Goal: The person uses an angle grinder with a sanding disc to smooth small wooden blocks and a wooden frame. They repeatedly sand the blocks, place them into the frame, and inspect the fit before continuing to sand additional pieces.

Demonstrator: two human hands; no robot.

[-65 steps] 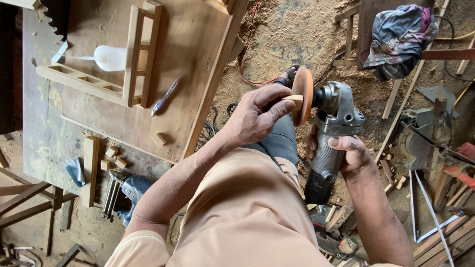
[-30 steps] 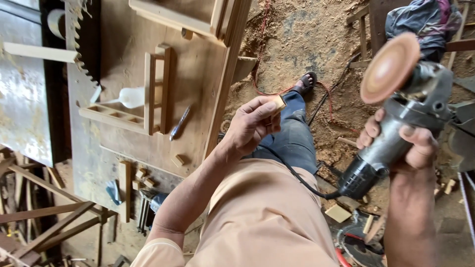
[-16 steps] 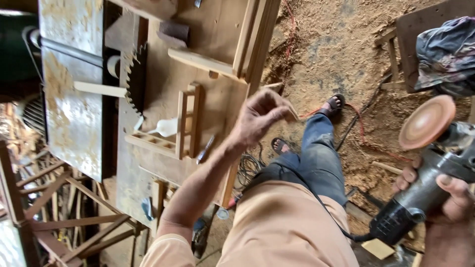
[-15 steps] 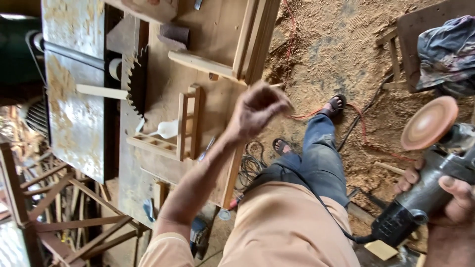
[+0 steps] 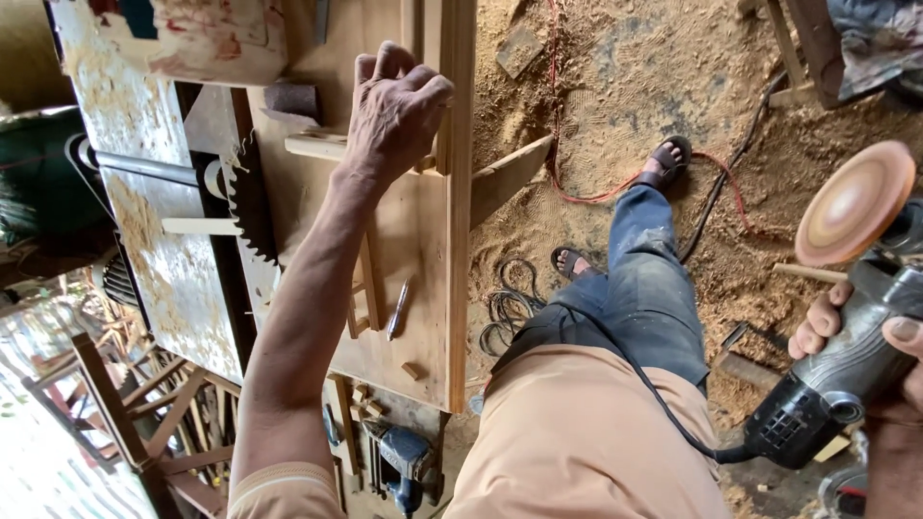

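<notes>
The right hand (image 5: 870, 356) wraps tightly around the heavy, rigid grinder (image 5: 846, 346) by its body; the left hand (image 5: 396, 106) curls, grip contents hidden, over the far tabletop (image 5: 423, 317).

We are in a woodworking workshop. The floor (image 5: 615, 86) is covered with sawdust, a toothed circular saw blade (image 5: 248, 197) stands in the bench (image 5: 423, 240), wooden strips lie around, and a disc sander (image 5: 846, 317) with cable is near.
</notes>
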